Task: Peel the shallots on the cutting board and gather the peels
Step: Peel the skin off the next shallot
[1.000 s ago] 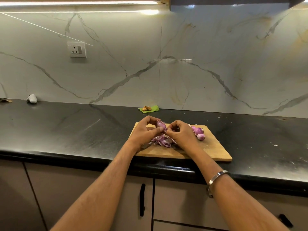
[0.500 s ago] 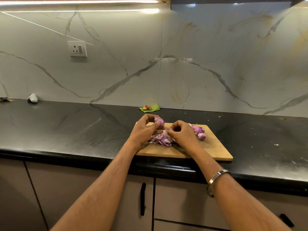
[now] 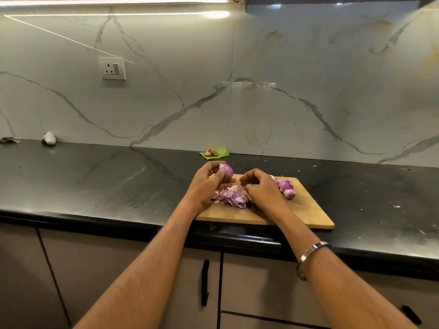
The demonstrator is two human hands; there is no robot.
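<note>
Purple shallot (image 3: pixel 225 171), seemingly half-peeled, left hand (image 3: pixel 206 184)

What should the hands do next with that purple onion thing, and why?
Probably bring the right hand back to pinch more skin off the purple shallot that the left hand holds: the right hand sits apart from it, over the pile of purple peels.
</note>
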